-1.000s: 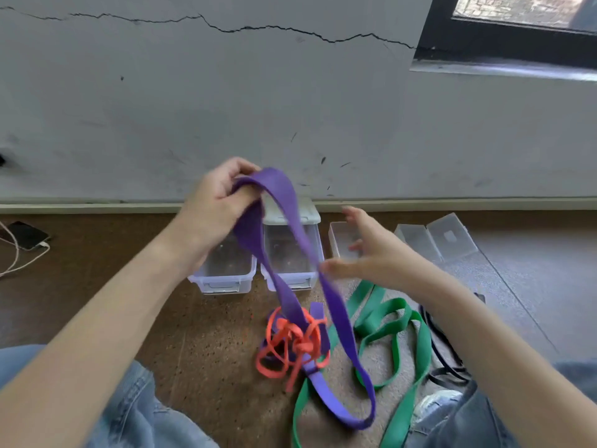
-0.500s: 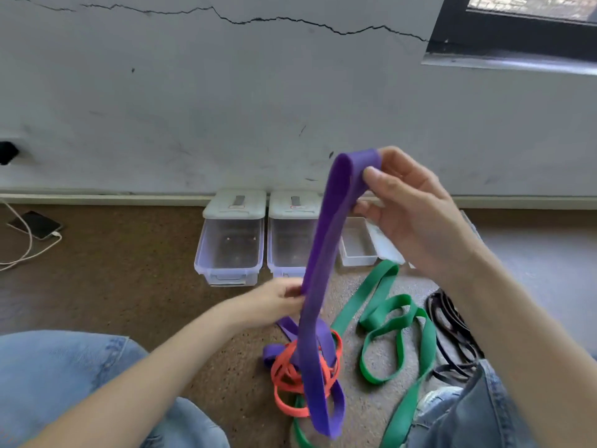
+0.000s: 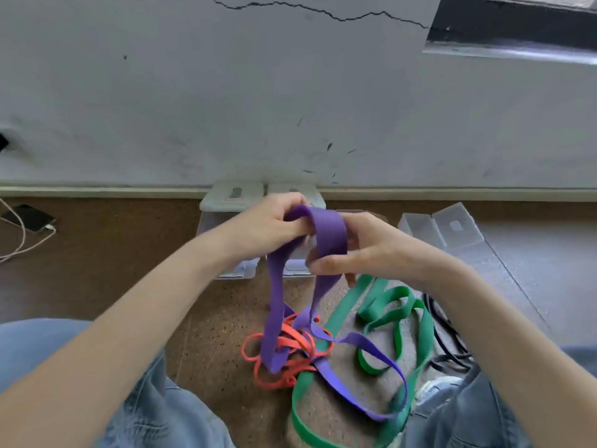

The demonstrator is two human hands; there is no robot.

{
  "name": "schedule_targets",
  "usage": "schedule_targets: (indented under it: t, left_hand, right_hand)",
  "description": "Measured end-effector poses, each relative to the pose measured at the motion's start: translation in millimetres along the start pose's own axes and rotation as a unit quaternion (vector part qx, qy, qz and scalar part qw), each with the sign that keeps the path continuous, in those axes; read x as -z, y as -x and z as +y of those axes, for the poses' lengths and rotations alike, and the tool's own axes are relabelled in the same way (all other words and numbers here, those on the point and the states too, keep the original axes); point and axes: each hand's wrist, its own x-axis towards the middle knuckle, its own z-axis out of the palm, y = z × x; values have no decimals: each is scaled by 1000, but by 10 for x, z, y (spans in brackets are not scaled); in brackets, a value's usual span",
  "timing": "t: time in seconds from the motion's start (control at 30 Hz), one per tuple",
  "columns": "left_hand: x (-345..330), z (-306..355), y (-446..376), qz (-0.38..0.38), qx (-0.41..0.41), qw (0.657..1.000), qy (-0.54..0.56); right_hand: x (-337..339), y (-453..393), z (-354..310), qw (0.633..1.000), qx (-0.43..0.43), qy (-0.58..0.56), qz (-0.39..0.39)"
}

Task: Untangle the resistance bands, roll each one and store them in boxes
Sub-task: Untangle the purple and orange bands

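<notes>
Both hands gripping purple band overhead.

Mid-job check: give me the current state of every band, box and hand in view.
Purple band: held up by both hands, lower end still in the orange knot.
Orange band: tangled on the floor.
Green band: loose on the floor.
Black band: on the floor, partly hidden.
Left hand: gripping purple band.
Right hand: gripping purple band.
Left box: lid on.
Right box: open.

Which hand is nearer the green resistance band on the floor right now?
Right. The right hand hovers just above the flat green resistance band's upper loops; the left hand is farther away, up-left by the lidded boxes.
</notes>
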Motion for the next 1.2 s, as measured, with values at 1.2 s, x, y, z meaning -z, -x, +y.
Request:
schedule_targets:
  t: [1.2]
  left_hand:
    - [40, -374, -1, -36, 38, 939, 339]
  right_hand:
    - [-281, -156, -17, 939, 111, -286, 155]
